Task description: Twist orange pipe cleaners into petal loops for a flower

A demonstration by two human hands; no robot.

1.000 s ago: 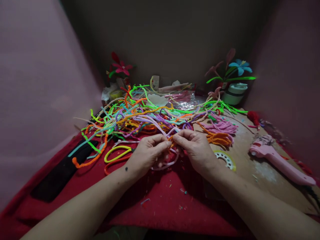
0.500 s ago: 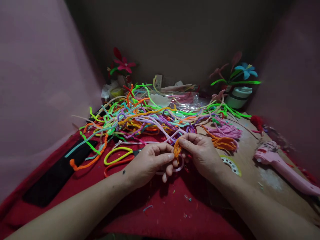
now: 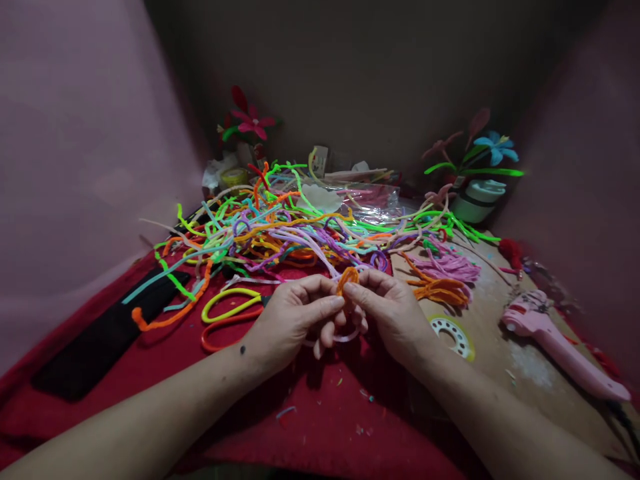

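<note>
Head view: both hands' fingers [image 3: 327, 308] pinch an orange pipe-cleaner loop [image 3: 347, 279].

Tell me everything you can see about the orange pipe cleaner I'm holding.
The orange pipe cleaner is a short, fuzzy, chenille-like piece bent into a small loop that rises just above the fingertips. The left hand and right hand pinch it from either side, held above the red cloth. Its lower end is hidden behind the fingers. A pale pink strand curls beneath the hands; whether they join cannot be told.

Home craft corner: pipe cleaners [image 3: 280, 230], glue gun [image 3: 560, 343]
</note>
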